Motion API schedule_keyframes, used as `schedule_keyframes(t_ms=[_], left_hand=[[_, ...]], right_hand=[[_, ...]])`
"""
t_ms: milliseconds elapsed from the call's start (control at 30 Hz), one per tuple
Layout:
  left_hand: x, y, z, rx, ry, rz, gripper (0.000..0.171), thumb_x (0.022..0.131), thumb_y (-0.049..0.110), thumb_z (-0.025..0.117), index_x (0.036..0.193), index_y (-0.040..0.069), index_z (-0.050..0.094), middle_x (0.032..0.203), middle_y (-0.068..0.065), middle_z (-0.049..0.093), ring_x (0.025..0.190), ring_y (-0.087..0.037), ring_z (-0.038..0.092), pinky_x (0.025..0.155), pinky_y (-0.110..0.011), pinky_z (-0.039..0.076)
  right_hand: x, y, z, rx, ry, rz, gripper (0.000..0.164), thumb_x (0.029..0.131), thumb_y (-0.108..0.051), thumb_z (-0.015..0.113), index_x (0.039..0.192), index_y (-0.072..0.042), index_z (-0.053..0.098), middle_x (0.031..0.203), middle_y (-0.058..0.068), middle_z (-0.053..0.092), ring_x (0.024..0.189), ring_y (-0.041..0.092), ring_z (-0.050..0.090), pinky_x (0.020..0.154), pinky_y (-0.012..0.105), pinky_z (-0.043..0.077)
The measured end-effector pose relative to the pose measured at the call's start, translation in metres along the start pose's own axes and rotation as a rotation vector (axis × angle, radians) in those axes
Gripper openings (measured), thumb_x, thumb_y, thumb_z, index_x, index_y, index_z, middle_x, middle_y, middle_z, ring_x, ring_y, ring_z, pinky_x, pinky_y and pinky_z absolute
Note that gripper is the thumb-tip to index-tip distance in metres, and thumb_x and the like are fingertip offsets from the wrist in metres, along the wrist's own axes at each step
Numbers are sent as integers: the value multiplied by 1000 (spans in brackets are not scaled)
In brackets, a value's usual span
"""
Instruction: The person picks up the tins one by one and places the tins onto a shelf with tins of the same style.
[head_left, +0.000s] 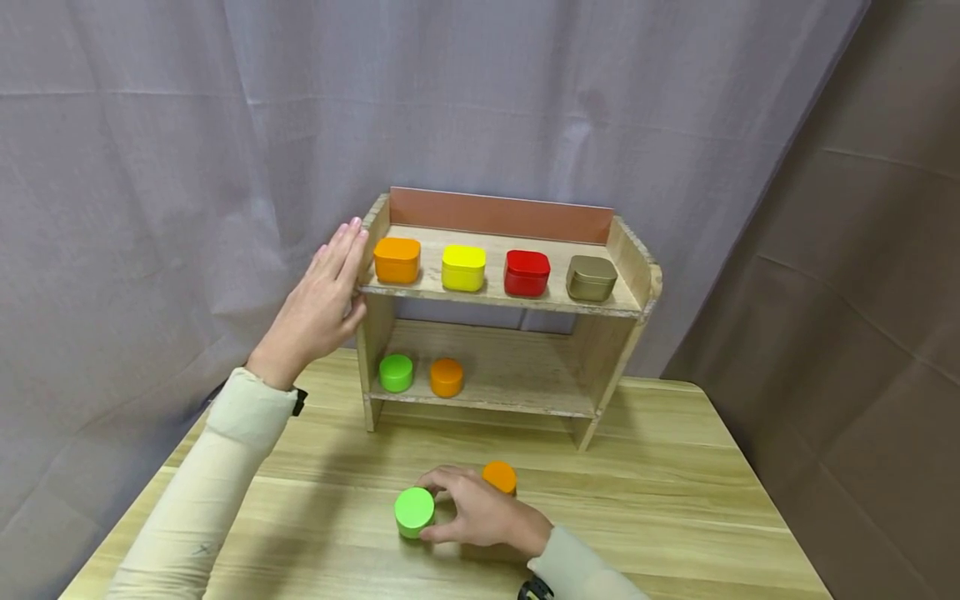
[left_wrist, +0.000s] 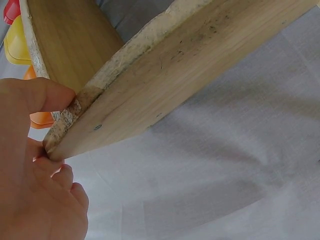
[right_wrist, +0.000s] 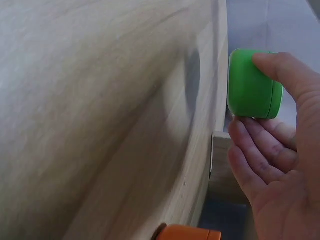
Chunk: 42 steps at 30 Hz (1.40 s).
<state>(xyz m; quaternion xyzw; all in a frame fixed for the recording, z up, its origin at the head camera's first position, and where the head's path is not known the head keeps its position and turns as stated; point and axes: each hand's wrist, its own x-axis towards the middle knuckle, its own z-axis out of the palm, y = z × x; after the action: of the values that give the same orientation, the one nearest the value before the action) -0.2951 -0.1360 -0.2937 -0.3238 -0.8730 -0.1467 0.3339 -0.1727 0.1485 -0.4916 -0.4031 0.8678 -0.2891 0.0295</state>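
Observation:
My right hand [head_left: 480, 510] pinches a round green tin [head_left: 414, 510] between thumb and fingertips, over the table in front of the shelf. In the right wrist view a gap shows between this green tin [right_wrist: 250, 84] and the tabletop. Just beyond the right hand stands a round orange tin [head_left: 499, 475], partly hidden by it. My left hand [head_left: 318, 300] holds the left side panel of a small two-tier wooden shelf [head_left: 487, 304]. In the left wrist view its thumb presses the panel's rough edge [left_wrist: 75, 112], with the fingers on the other side.
On the upper tier stand orange [head_left: 397, 262], yellow [head_left: 463, 268], red [head_left: 527, 273] and bronze [head_left: 591, 278] square tins. Below, a green round tin [head_left: 396, 373] and an orange round tin [head_left: 447, 378] stand at the left. Grey curtains [head_left: 187, 167] surround the wooden table [head_left: 675, 483].

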Motion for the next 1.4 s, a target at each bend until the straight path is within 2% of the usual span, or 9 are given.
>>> schedule_keyframes(t_ms=[300, 533, 833, 1167, 1400], left_hand=[[1, 1, 0, -1, 3, 3, 91, 91, 3, 63, 168, 0, 15, 178, -19, 12, 164, -39, 19, 133, -58, 21], [2, 1, 0, 0, 4, 4, 91, 91, 3, 63, 168, 0, 15, 178, -18, 12, 165, -38, 18, 134, -58, 21], [3, 2, 0, 1, 9, 7, 91, 92, 3, 63, 168, 0, 15, 179, -18, 12, 165, -37, 18, 134, -57, 21], [1, 1, 0, -5, 14, 10, 89, 92, 3, 63, 168, -1, 16, 178, -20, 13, 165, -39, 18, 134, -59, 20], [0, 0, 0, -6, 9, 4, 89, 92, 4, 63, 168, -2, 16, 178, -20, 12, 165, -39, 18, 133, -59, 21]], right_hand=[[-10, 6, -12, 56, 11, 47, 50, 90, -32, 84, 135, -18, 64, 129, -9, 72, 116, 3, 66, 103, 27, 59], [-20, 10, -25, 20, 47, 83, 51, 89, -35, 85, 134, -19, 65, 126, -11, 71, 114, 2, 65, 103, 33, 59], [-34, 16, -44, 75, 85, 104, 51, 90, -30, 85, 134, -17, 64, 128, -6, 73, 115, 6, 68, 103, 40, 61], [-42, 22, -62, 37, 171, 54, 49, 87, -23, 87, 130, -13, 66, 126, -1, 74, 112, 15, 72, 100, 46, 62], [-46, 21, -81, 31, 181, 84, 50, 88, -24, 86, 132, -13, 65, 127, -2, 73, 114, 16, 70, 100, 49, 61]])
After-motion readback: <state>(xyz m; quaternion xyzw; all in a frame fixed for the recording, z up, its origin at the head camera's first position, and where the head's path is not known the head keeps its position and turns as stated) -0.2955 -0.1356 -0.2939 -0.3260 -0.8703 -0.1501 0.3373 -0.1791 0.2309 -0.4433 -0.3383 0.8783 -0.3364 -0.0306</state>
